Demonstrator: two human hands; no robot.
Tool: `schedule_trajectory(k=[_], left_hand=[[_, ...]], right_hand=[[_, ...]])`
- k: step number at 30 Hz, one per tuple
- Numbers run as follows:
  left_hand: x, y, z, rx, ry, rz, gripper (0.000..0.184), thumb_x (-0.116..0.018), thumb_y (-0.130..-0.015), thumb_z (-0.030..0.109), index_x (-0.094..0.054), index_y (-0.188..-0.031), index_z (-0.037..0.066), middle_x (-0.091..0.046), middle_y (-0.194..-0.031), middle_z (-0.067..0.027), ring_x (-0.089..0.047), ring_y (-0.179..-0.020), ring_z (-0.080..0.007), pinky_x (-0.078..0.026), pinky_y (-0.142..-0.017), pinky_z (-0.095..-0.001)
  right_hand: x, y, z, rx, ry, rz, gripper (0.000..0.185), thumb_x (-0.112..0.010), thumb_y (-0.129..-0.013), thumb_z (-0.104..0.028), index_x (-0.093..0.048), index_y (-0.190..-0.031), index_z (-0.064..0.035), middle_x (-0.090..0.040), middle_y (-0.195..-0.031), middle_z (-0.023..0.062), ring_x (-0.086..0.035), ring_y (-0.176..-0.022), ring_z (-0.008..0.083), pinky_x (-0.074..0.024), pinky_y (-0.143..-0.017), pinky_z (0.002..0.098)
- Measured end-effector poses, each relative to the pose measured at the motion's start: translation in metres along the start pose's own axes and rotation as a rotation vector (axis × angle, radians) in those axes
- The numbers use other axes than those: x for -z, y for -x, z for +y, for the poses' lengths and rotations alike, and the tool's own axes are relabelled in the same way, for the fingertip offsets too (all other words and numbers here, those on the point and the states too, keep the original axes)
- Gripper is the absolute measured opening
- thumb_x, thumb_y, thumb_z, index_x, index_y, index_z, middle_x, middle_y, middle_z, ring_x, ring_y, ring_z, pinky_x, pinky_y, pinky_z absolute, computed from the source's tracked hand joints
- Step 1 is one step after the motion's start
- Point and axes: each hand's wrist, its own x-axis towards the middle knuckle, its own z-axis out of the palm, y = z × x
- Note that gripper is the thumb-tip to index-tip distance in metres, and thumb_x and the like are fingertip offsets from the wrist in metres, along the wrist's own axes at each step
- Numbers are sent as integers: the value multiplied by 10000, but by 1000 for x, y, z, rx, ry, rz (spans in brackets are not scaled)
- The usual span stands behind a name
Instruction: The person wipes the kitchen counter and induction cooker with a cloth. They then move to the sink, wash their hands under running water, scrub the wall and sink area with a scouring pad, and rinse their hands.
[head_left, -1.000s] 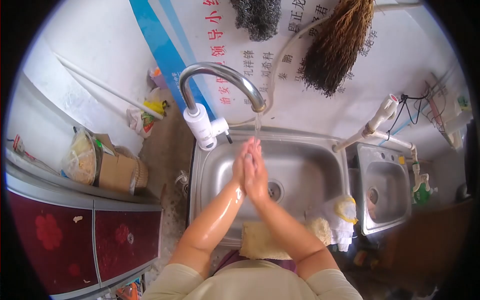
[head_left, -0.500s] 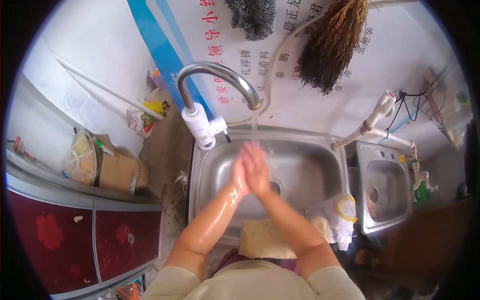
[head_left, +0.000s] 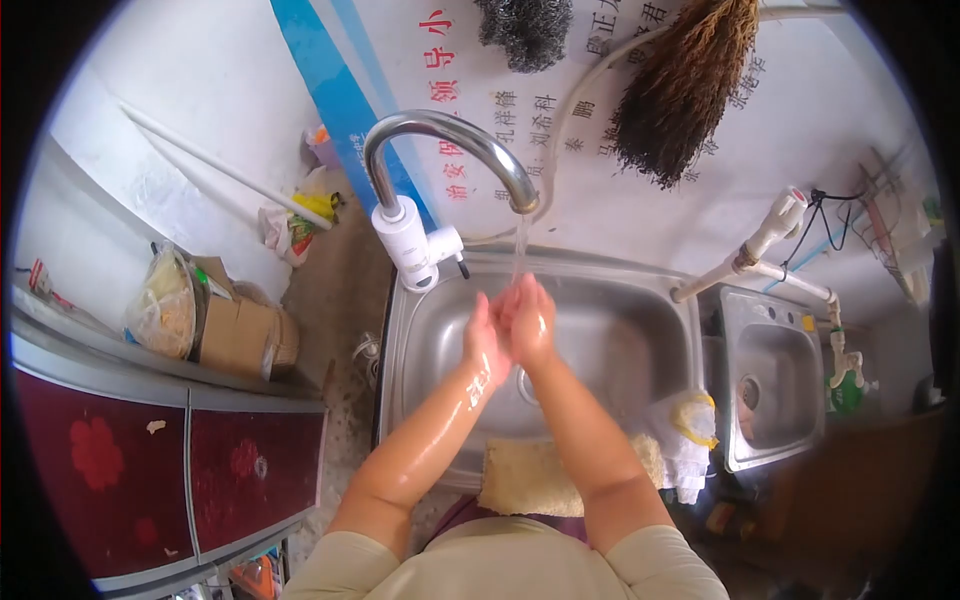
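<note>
At the centre of the frame, the left hand (head_left: 485, 342) and right hand (head_left: 533, 322) are held together beneath the water stream (head_left: 521, 245), which is fed by the gooseneck faucet (head_left: 447, 121) over the stainless-steel sink (head_left: 635, 325). No object is seen between them; the fingers overlap, so how far they are opened or curled cannot be told. For even coverage, palms and finger gaps are best turned through the stream, low enough that splashing is limited.

Head-worn view, forward and down
</note>
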Motion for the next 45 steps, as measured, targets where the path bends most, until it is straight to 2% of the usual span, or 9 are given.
schedule_trajectory(k=[6, 7, 9, 12, 20, 26, 33, 37, 45], left_hand=[[51, -27, 14, 198, 112, -479, 513, -371, -949, 466, -500, -1215, 46, -568, -1133, -18, -508, -1087, -162, -393, -947, -343], [31, -17, 22, 208, 83, -491, 489, -398, -946, 448, -510, -1197, 45, -574, -1109, -19, -516, -1066, -155, -404, -936, -344], [-10, 13, 27, 58, -251, -95, 405, -484, -934, 385, -540, -1143, 43, -584, -1060, -32, -539, -1016, -147, -434, -912, -354], [22, 1, 32, 35, -599, -106, 265, -616, -876, 203, -560, -1076, 38, -597, -996, -70, -584, -912, -153, -503, -824, -347], [3, 11, 43, -290, -897, 51, 428, -651, -695, -90, -541, -1090, 31, -611, -924, -46, -590, -789, -128, -491, -679, -247], [4, 10, 32, -418, -735, 28, 428, -645, -755, 3, -533, -1165, 56, -587, -1058, -86, -555, -958, -178, -463, -798, -320], [-17, 26, 9, 112, -298, 157, 447, -556, -869, 427, -498, -1123, 64, -533, -1142, -131, -510, -1075, -276, -440, -883, -522], [-13, 25, 9, -69, -162, 10, 391, -440, -903, 360, -454, -1170, 73, -520, -1204, -189, -503, -1122, -341, -423, -944, -493], [-4, 20, -11, -107, 17, -400, 457, -384, -943, 300, -380, -1339, 72, -413, -1377, -118, -401, -1252, -312, -320, -1050, -416]], right_hand=[[28, -22, 1, -251, -656, -636, 365, -391, -970, -357, -486, -736, -93, -485, -646, 47, -484, -593, 171, -408, -496, 319], [19, -16, -10, -263, -582, -467, 349, -393, -968, -369, -507, -807, -81, -517, -712, 57, -504, -646, 178, -424, -516, 324], [1, -2, -32, -278, -427, -132, 369, -397, -965, -392, -550, -948, -57, -580, -842, 76, -543, -751, 190, -457, -557, 333], [17, 10, -46, -139, -120, -386, 420, -443, -955, -359, -494, -1185, -11, -588, -1059, 98, -545, -922, 190, -487, -622, 338], [56, 14, -57, -13, 303, -423, 301, -644, -838, -61, -560, -1119, 7, -640, -888, 55, -580, -742, 112, -485, -589, 265], [73, 13, -52, 101, 125, -251, 157, -640, -823, -19, -618, -978, -7, -650, -844, 45, -590, -732, 100, -492, -628, 246], [42, 51, -55, 102, 75, -346, 117, -615, -846, -40, -625, -962, -23, -642, -935, 64, -600, -789, 121, -493, -734, 250], [37, 88, -36, 412, 524, -527, 236, -601, -853, -71, -594, -1079, -7, -652, -998, 109, -616, -945, 230, -473, -884, 356], [18, 68, -34, 920, 1075, -338, 511, -491, -899, -290, -389, -1363, -102, -298, -1422, 211, -261, -1319, 407, -176, -1065, 544]])
